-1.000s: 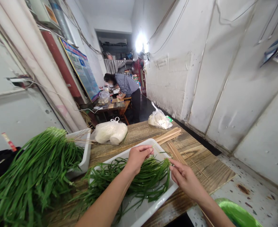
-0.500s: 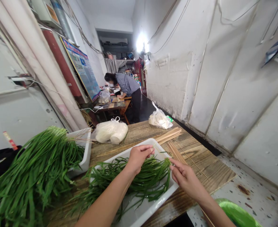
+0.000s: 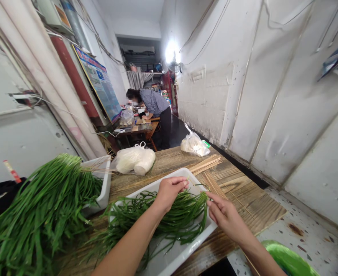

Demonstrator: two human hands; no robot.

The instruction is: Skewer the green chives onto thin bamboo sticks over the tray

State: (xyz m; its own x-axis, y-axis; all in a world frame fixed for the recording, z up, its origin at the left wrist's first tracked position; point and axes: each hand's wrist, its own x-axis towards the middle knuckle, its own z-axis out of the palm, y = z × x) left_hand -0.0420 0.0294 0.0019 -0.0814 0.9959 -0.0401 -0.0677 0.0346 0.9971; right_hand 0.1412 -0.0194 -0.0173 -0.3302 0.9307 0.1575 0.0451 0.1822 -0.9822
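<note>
A white tray (image 3: pixel 169 260) on the wooden table (image 3: pixel 255 203) holds a spread of green chives (image 3: pixel 169 218). My left hand (image 3: pixel 169 191) is closed in a pinch on a thin chive stalk over the tray's far side. My right hand (image 3: pixel 226 216) rests at the tray's right edge, its fingers pinched on the cut ends of the chives. Just beyond both hands, bamboo skewers (image 3: pixel 206 165) lie in two bundles on the table.
A big heap of chives (image 3: pixel 39 214) fills a white tub (image 3: pixel 104 188) at the left. Two white plastic bags (image 3: pixel 134 159) (image 3: pixel 194 145) sit at the table's far end. A person bends over another table (image 3: pixel 137 128) down the corridor. A green bag (image 3: pixel 286 258) lies on the floor, lower right.
</note>
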